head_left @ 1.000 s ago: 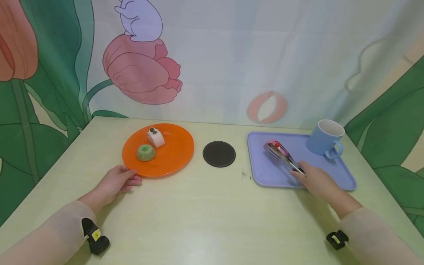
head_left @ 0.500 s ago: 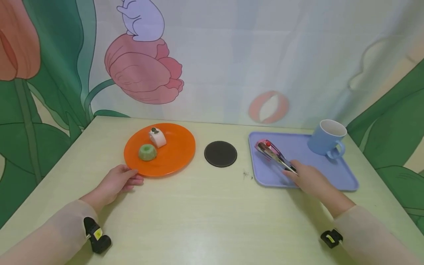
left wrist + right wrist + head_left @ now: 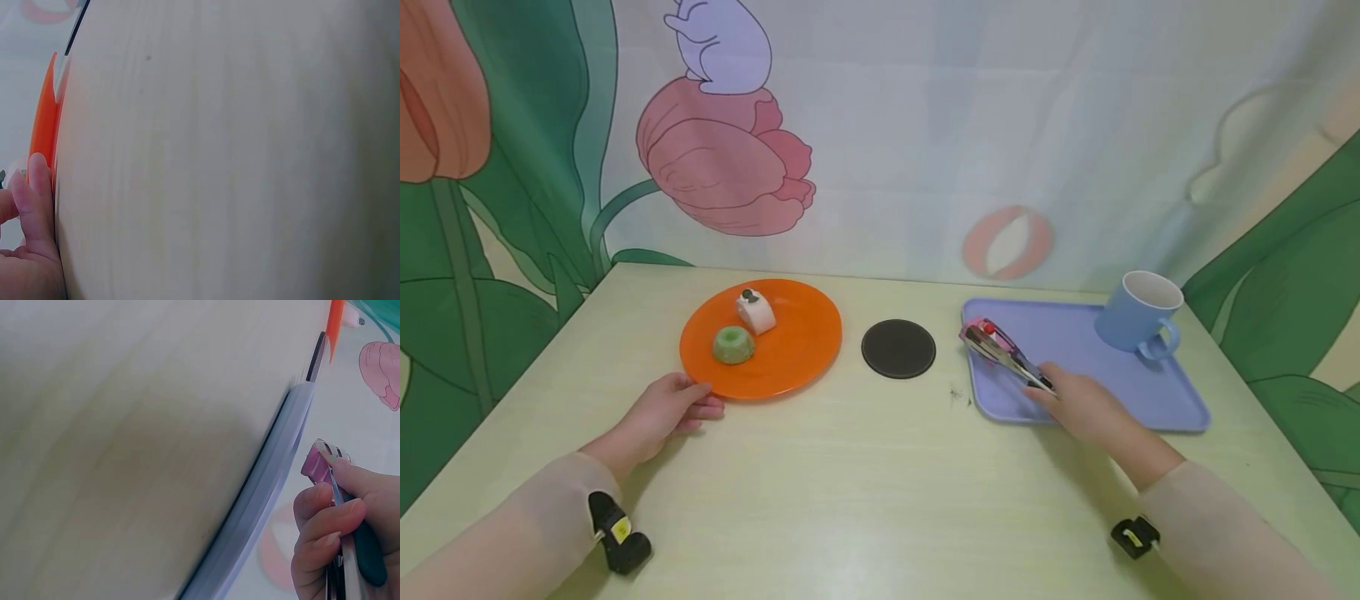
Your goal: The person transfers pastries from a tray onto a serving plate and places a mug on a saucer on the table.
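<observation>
My right hand (image 3: 1078, 404) grips metal tongs (image 3: 1013, 364) with dark handle grips. Between the tong tips is a small pink cake (image 3: 315, 465) topped with a red bit like a cherry; in the head view it overlaps the left edge of the lavender tray (image 3: 1067, 333). On the left, my left hand (image 3: 658, 414) holds the near-left rim of an orange plate (image 3: 801, 342), its thumb on the edge. That plate bears a green ring-shaped cake (image 3: 733, 345) and a white roll-shaped cake (image 3: 756, 313) with a dark topping.
A blue mug (image 3: 1135, 317) stands at the tray's back right corner. Between plate and tray lies a round black coaster (image 3: 898, 349). A printed curtain (image 3: 880, 150) hangs along the table's back edge.
My right hand has carried the tongs and pink cake leftward, from over the tray to its left edge. The left hand and plate have stayed put.
</observation>
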The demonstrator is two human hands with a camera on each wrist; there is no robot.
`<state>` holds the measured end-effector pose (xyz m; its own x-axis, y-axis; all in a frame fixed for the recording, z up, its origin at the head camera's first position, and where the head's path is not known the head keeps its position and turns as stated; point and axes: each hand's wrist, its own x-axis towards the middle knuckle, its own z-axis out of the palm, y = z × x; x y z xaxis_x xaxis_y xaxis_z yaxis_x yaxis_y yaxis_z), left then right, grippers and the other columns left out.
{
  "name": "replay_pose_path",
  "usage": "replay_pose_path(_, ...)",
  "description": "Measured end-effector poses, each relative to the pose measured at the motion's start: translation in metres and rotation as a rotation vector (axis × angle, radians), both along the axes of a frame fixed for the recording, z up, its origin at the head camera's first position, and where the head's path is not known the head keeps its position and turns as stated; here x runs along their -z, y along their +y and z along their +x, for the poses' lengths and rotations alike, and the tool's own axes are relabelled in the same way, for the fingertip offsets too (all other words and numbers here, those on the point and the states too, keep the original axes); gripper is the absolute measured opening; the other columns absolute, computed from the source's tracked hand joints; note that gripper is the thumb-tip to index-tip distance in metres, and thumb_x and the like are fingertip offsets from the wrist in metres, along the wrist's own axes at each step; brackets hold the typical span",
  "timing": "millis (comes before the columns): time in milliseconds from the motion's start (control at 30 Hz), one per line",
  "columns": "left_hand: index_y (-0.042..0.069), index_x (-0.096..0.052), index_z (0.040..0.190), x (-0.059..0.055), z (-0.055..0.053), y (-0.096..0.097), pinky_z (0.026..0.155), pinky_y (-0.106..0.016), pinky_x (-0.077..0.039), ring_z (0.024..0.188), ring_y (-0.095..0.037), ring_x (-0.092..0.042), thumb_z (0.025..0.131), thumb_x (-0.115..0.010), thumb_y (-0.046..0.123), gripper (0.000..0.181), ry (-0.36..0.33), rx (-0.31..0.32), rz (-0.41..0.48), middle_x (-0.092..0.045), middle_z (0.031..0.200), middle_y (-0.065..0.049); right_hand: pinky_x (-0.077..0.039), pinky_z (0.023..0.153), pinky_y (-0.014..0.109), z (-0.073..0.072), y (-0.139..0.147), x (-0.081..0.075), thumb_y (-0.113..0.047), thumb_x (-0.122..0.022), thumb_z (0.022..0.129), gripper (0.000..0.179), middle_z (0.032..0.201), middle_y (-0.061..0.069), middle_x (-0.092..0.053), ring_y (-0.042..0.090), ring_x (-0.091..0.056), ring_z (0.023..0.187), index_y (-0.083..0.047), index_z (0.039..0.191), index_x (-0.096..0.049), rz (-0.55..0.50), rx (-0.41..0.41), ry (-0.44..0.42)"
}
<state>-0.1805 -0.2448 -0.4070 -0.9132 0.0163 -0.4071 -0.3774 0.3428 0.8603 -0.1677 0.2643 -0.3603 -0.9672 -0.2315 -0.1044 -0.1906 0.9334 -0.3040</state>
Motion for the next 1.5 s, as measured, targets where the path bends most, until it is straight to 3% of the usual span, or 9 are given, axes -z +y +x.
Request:
replay_pose_path(233,-0.002,-0.035,0.122,0.002,-0.001,-0.001,0.07,-0.021,-0.051,0.084,-0.01,-0.066,0.1,-0.043,0.028,0.038,0.001,-0.002,0.0,-0.067,0.092,-0.002,-0.042,0.059,0.039,0.0,-0.006,-0.001,-0.032,-0.05,0.096,0.036,0.067,0.004,-0.049,0.023,-0.05,0.064,0.001,0.111,-0.047,0.0,0.0,-0.01)
replay_pose_path(400,-0.001,-0.035,0.122,0.004,-0.003,-0.001,0.07,-0.021,-0.051,0.085,-0.01,-0.066,0.1,-0.043,0.029,0.038,0.004,0.0,0.001,-0.067,0.093,-0.002,-0.046,0.068,0.047,0.0,-0.009,0.0,-0.033,-0.05,0.096,0.047,0.076,0.007,-0.057,0.026,-0.055,0.073,0.006,0.122,-0.045,0.011,-0.003,-0.012)
replay_pose_path(567,-0.001,-0.036,0.12,0.003,-0.003,0.0,0.07,-0.021,-0.051,0.085,-0.01,-0.066,0.1,-0.043,0.028,0.036,0.008,0.001,0.003,-0.068,0.093,-0.002,-0.047,0.071,0.049,0.0,-0.013,0.001,-0.034,-0.049,0.097,0.048,0.08,0.009,-0.059,0.029,-0.057,0.077,0.006,0.124,-0.044,0.017,-0.012,-0.01)
replay_pose_path(800,-0.001,-0.037,0.121,0.003,-0.003,0.001,0.071,-0.021,-0.051,0.086,-0.01,-0.066,0.1,-0.043,0.029,0.037,0.002,0.003,-0.005,-0.067,0.093,-0.003,-0.042,0.088,0.057,-0.001,-0.019,0.002,-0.034,-0.047,0.097,0.056,0.112,0.03,-0.058,0.046,-0.054,0.103,0.009,0.132,-0.039,0.014,-0.022,-0.017)
replay_pose_path(900,-0.001,-0.036,0.121,0.003,-0.003,0.0,0.071,-0.02,-0.05,0.086,-0.01,-0.066,0.1,-0.043,0.03,0.038,0.001,0.004,-0.005,-0.068,0.093,-0.002,-0.042,0.088,0.055,-0.001,-0.022,0.001,-0.035,-0.046,0.098,0.057,0.091,0.02,-0.064,0.038,-0.06,0.09,0.009,0.133,-0.037,0.01,-0.018,-0.039)
replay_pose_path(1033,-0.001,-0.037,0.12,0.003,-0.002,-0.001,0.07,-0.02,-0.05,0.085,-0.009,-0.066,0.1,-0.043,0.029,0.037,0.001,0.004,0.0,-0.068,0.093,-0.002,-0.045,0.079,0.051,-0.002,-0.027,0.002,-0.034,-0.047,0.097,0.053,0.064,0.002,-0.054,0.022,-0.056,0.067,0.007,0.13,-0.04,0.007,-0.032,-0.043)
replay_pose_path(1233,-0.001,-0.037,0.12,0.002,-0.002,-0.001,0.07,-0.02,-0.051,0.084,-0.009,-0.066,0.1,-0.044,0.029,0.037,-0.004,-0.001,0.005,-0.068,0.092,-0.002,-0.047,0.07,0.046,-0.002,-0.035,0.001,-0.033,-0.049,0.097,0.046,0.062,0.001,-0.053,0.02,-0.054,0.063,0.004,0.123,-0.045,0.002,-0.048,-0.028)
replay_pose_path(1500,-0.001,-0.036,0.121,0.003,-0.002,-0.001,0.07,-0.021,-0.051,0.084,-0.01,-0.066,0.1,-0.043,0.029,0.038,-0.006,-0.004,-0.001,-0.067,0.091,-0.002,-0.04,0.055,0.034,-0.002,-0.044,-0.001,-0.034,-0.05,0.096,0.035,0.063,0.002,-0.051,0.017,-0.049,0.057,-0.003,0.111,-0.047,-0.02,-0.037,-0.054)
